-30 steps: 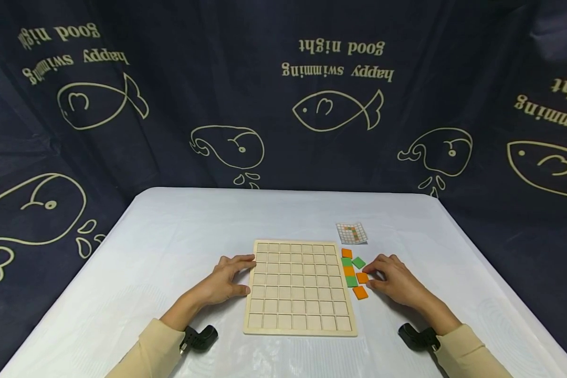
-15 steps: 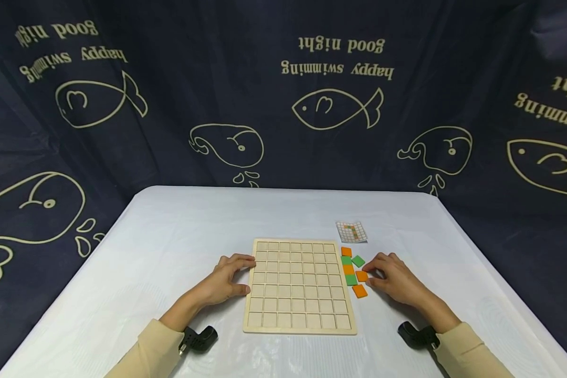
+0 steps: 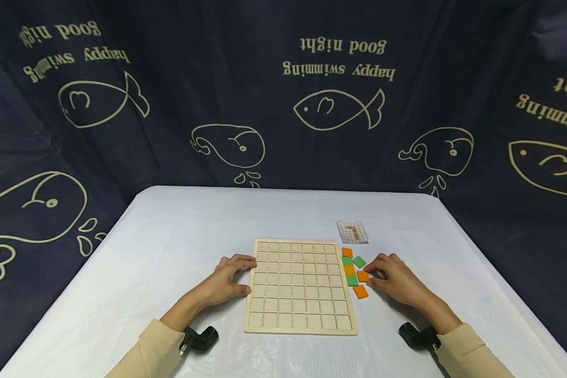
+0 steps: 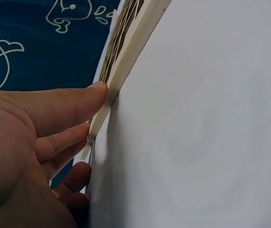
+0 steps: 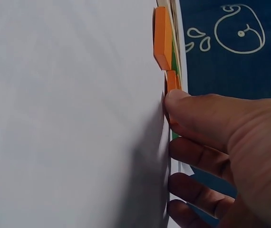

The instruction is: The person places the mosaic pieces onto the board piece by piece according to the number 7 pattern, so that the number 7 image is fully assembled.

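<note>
A square wooden grid board (image 3: pixel 298 278) lies on the table, its cells bare. My left hand (image 3: pixel 227 281) rests at its left edge, fingertips on the rim and thumb lower down. In the left wrist view, the thumb meets the pale board side (image 4: pixel 126 61). On the other side, my right hand (image 3: pixel 397 281) has its forefinger and thumb at the right side of an orange tile (image 3: pixel 361 276). The right wrist view has the thumb over that tile (image 5: pixel 171 78), partly hiding it. Close by lie a green tile (image 3: pixel 358 261) and another orange tile (image 3: pixel 360 292).
Along the board's right edge runs a column of tiles, with an orange tile (image 3: pixel 347 252) at its far end and a green tile (image 3: pixel 352 280) at its near end. Behind them lies a small printed grid card (image 3: pixel 353 232). A dark patterned curtain (image 3: pixel 283 157) hangs beyond the white table.
</note>
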Demonstrator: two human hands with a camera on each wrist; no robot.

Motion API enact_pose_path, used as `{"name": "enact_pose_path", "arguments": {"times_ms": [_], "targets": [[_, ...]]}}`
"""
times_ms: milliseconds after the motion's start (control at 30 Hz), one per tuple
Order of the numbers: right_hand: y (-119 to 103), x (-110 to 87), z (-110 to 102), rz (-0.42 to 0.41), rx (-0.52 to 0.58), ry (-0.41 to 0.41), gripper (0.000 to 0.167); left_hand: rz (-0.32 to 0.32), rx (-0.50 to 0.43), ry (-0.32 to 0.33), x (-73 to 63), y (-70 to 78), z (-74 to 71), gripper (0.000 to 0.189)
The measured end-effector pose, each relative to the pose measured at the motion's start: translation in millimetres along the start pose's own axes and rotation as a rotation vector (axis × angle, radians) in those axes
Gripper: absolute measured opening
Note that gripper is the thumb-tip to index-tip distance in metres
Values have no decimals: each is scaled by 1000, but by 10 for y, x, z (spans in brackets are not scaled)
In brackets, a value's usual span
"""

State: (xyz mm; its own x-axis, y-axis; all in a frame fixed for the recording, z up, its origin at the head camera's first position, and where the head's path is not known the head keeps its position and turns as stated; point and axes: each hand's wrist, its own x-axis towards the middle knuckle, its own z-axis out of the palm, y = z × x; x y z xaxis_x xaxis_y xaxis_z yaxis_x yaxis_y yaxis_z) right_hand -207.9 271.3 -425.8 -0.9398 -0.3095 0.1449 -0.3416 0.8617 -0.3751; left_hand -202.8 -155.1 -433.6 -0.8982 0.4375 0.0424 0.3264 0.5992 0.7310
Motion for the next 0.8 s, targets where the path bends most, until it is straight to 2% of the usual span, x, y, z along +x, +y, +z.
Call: {"name": "enact_pose_path", "arguments": {"times_ms": [433, 633, 800], "targets": [[-83, 9, -53, -44, 1, 28, 19, -9, -1, 4, 2, -2, 15, 55], [-200, 37, -78, -84, 29, 50, 18, -10, 9, 12, -2, -2, 18, 55], [-316, 79, -87, -84, 38, 56, 17, -6, 3, 9, -5, 3, 16, 56]]}}
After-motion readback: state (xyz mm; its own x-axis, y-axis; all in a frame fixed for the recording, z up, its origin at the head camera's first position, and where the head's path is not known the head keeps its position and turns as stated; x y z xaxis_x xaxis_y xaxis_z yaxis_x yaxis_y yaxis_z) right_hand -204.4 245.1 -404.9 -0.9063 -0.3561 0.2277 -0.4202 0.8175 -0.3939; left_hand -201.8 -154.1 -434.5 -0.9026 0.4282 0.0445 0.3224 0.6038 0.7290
